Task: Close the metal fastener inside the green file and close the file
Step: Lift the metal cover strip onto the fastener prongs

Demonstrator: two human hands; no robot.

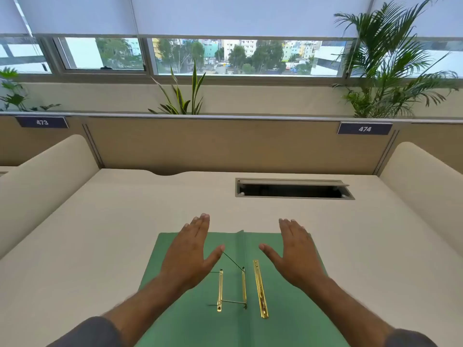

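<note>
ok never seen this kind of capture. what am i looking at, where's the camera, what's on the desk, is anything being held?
One picture, from a wide-angle camera worn on a person's head, looking forward and down. No machine: the left hand and right hand are bare, spread flat above an open green file on a pale desk. Neither holds anything. In the file lies a brass fastener, open, with a loose brass bar right of the fold. Farther back are a cable hatch and potted plants.
</note>
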